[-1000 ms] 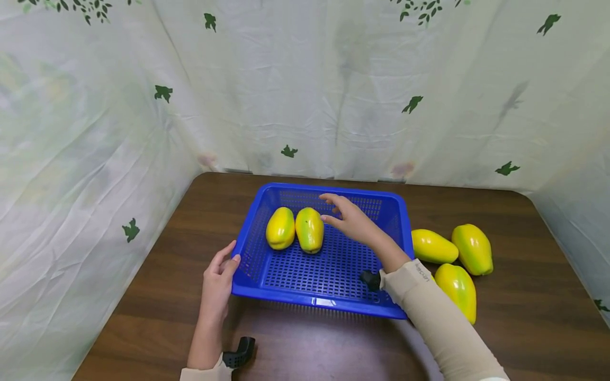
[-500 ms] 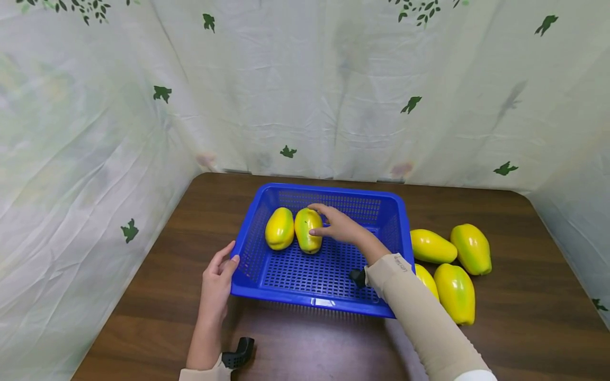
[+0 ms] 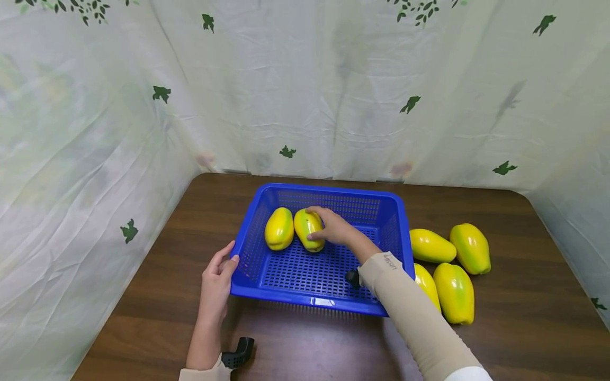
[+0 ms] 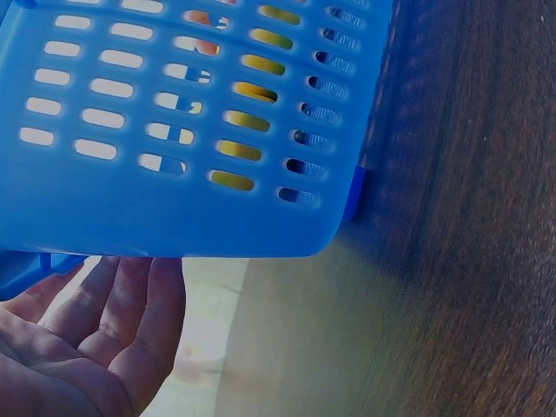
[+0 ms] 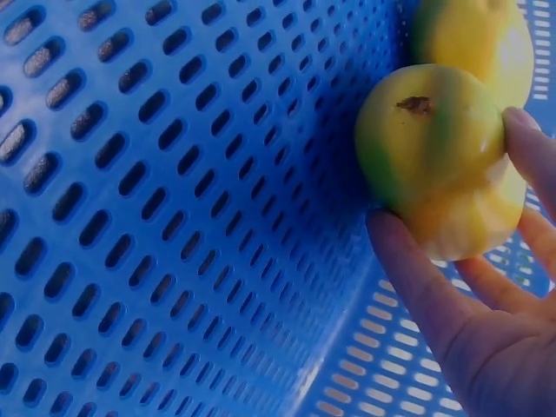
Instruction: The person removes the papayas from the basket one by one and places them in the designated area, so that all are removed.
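Currently housed in a rectangular, open-topped basket of blue perforated plastic (image 3: 286,292): one plump, glossy, green-streaked yellow papaya-like fruit (image 3: 302,225), left of the basket's centre, plus one smooth, oblong yellow companion fruit (image 3: 279,228) between it and the basket's left wall; touching or just beside, cannot tell which. Outside, off the basket's right side, on a brown wood-grain table (image 3: 152,296): one slender yellow fruit (image 3: 431,246) nearest the right wall; one green-tinged yellow fruit (image 3: 469,248) farther right; one broad green-striped yellow fruit (image 3: 454,293) right of the near corner; one plain yellow fruit (image 3: 427,286) at that corner, partly hidden by a beige sleeve (image 3: 414,312). In judgement, a third of the visible lot inside, the remainder not; hold on the papaya-like fruit made, release or lift not yet made. Condition of same: rounded end with a dark brown scar (image 5: 415,105), shiny highlights, no split apparent. Right hand (image 3: 335,228): half open, thumb and fingers bent around that fruit. Left hand (image 3: 218,278): partly closed, pinching the basket's left rim, thumb uppermost.
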